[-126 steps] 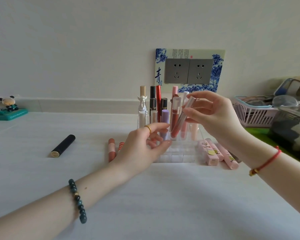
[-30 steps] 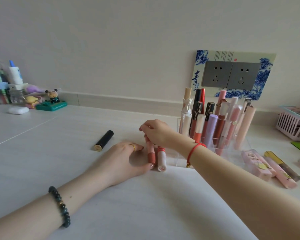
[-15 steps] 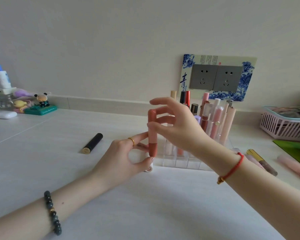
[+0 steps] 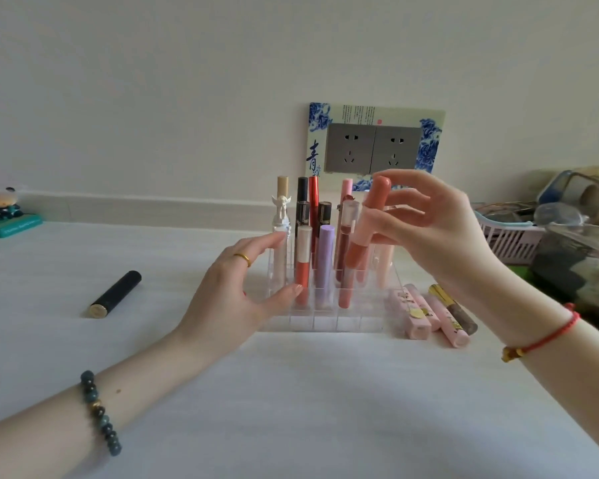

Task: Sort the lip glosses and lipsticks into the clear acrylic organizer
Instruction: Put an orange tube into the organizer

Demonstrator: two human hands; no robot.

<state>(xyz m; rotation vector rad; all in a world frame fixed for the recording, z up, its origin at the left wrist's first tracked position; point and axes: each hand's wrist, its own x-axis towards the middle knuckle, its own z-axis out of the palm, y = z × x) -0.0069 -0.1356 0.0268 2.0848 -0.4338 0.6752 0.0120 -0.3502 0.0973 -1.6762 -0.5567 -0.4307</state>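
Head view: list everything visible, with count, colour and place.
organizer: one, clear, table centre
standing tubes: about a dozen, mixed colours, in organizer
black tube: one, lying left of organizer
pink tubes: two or three, lying right of organizer
gold-brown tube: one, among the pink ones
sockets: two, grey, blue-white frame, wall
panda figurine: one, teal base, far left
basket: one, pink, far right
left hand: open, at organizer's left side
right hand: holds coral-pink tube over organizer

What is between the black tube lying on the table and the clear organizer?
In the head view, only the left hand, its thumb at the clear organizer; the table from the black tube to that hand is bare.
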